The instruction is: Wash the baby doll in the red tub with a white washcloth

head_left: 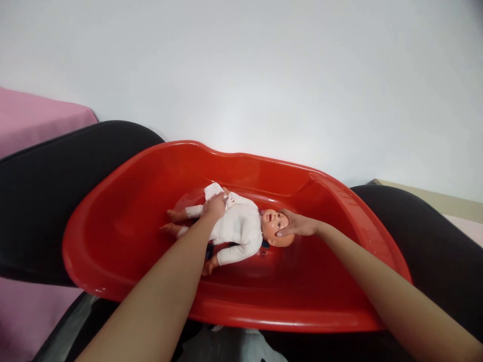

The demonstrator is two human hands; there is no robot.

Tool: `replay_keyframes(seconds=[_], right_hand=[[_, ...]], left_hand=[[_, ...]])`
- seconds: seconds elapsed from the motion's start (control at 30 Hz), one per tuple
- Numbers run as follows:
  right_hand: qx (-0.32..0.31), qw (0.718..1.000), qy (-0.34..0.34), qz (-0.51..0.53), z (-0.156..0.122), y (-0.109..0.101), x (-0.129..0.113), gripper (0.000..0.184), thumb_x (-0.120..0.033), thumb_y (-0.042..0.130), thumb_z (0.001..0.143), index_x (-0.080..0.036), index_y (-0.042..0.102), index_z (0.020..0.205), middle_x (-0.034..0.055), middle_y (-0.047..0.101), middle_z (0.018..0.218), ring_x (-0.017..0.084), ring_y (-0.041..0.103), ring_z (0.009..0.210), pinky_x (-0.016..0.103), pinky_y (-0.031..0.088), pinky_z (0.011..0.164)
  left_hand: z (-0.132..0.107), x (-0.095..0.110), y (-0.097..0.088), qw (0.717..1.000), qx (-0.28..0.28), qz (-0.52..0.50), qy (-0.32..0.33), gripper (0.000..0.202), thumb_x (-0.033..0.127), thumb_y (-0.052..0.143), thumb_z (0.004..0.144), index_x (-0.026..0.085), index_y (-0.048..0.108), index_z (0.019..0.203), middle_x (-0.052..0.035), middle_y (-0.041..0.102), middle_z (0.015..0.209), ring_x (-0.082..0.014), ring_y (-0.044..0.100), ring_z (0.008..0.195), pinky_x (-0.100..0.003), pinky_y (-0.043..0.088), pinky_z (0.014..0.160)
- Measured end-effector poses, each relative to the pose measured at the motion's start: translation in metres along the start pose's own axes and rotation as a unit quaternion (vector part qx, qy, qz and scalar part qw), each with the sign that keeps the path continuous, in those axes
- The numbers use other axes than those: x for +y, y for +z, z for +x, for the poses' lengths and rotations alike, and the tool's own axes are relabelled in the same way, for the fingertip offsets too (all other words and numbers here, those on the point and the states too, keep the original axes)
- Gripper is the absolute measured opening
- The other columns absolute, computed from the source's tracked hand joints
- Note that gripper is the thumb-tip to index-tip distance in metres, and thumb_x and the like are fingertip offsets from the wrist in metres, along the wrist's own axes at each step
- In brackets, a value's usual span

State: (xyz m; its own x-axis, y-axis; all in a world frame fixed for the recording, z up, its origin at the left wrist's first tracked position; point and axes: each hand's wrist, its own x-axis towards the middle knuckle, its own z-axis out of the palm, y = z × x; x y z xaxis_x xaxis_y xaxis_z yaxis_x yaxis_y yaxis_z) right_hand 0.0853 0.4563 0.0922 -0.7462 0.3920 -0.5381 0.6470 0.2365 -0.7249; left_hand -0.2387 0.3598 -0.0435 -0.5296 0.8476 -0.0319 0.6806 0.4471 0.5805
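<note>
A baby doll (241,221) in a white outfit lies on its back inside a red plastic baby bathtub (124,216), feet to the left and head to the right. My left hand (216,205) is closed on a small pale cloth (213,189) over the doll's hip; its fingertips are partly hidden. My right hand (300,224) grips the doll's head, with the thumb by the cheek and the fingers at the far side. A damp-looking grey patch marks the front of the outfit. Something dark shows under the doll's body.
Black rounded chair seats (68,201) flank the tub on the left and right. A pink cloth-covered surface (41,118) is at the far left. Behind the tub rises a plain white wall (241,75). My own clothed lap shows below the near rim.
</note>
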Motion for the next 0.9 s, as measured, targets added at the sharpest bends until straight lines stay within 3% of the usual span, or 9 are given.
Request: replay_keyframes(seconds=[0.13,0.23,0.33,0.43,0.6,0.77,0.9], right_hand=[[0.008,1.000,0.012,-0.004,0.000,-0.002,0.002,0.092,-0.048,0.089,0.065,-0.024,0.043,0.141,0.0129,0.060,0.139,0.033,0.057,0.130,0.049,0.048,0.111],[0.016,1.000,0.019,-0.010,0.001,-0.004,0.006,0.094,-0.048,0.089,0.066,-0.024,0.041,0.143,0.0123,0.060,0.139,0.032,0.058,0.129,0.048,0.049,0.110],[0.019,1.000,0.010,-0.015,0.002,-0.005,0.010,0.094,-0.049,0.089,0.066,-0.025,0.041,0.143,0.0109,0.061,0.138,0.032,0.059,0.128,0.048,0.050,0.109],[0.023,1.000,0.005,-0.017,0.005,-0.005,0.014,0.093,-0.050,0.089,0.065,-0.024,0.042,0.141,0.0106,0.062,0.136,0.032,0.059,0.127,0.048,0.050,0.108],[0.020,1.000,0.014,-0.012,0.006,-0.004,0.014,0.091,-0.049,0.090,0.064,-0.024,0.044,0.139,0.0108,0.063,0.135,0.032,0.060,0.126,0.047,0.051,0.107],[0.028,0.999,0.018,-0.019,0.003,-0.003,0.008,0.093,-0.050,0.090,0.064,-0.025,0.043,0.140,0.0111,0.062,0.137,0.032,0.059,0.127,0.047,0.051,0.107],[0.029,0.999,0.018,-0.026,-0.001,-0.002,0.005,0.092,-0.051,0.090,0.065,-0.025,0.043,0.141,0.0107,0.061,0.138,0.032,0.058,0.129,0.047,0.050,0.108]], left_hand=[[-0.001,0.002,0.000,0.999,0.032,-0.004,-0.010,0.046,0.033,0.043,0.099,0.018,0.056,0.141,-0.0183,0.065,0.135,-0.0354,0.064,0.118,-0.049,0.048,0.097],[0.002,0.002,0.001,0.997,0.065,-0.031,0.032,0.048,0.027,0.032,0.104,0.020,0.047,0.149,-0.0110,0.055,0.151,-0.0262,0.054,0.134,-0.041,0.043,0.111],[0.003,0.004,0.003,0.983,0.106,-0.084,0.123,0.049,0.028,0.022,0.107,0.022,0.047,0.150,-0.0023,0.045,0.160,-0.0152,0.038,0.148,-0.030,0.031,0.122],[0.002,0.004,0.006,0.973,0.098,-0.101,0.183,0.047,0.036,0.028,0.108,0.027,0.054,0.145,0.0003,0.048,0.157,-0.0149,0.038,0.148,-0.030,0.029,0.123],[0.004,-0.001,0.007,0.994,0.015,-0.031,0.102,0.045,0.041,0.037,0.105,0.029,0.054,0.145,-0.0044,0.057,0.150,-0.0231,0.054,0.135,-0.037,0.041,0.111],[0.002,0.003,0.002,1.000,0.011,0.015,0.006,0.049,0.047,0.031,0.103,0.022,0.058,0.136,-0.0161,0.074,0.117,-0.0339,0.068,0.110,-0.046,0.049,0.090],[-0.002,0.010,-0.003,0.998,0.034,0.037,-0.043,0.048,0.053,0.038,0.099,0.019,0.063,0.121,-0.0191,0.072,0.119,-0.0369,0.066,0.110,-0.046,0.049,0.087]])
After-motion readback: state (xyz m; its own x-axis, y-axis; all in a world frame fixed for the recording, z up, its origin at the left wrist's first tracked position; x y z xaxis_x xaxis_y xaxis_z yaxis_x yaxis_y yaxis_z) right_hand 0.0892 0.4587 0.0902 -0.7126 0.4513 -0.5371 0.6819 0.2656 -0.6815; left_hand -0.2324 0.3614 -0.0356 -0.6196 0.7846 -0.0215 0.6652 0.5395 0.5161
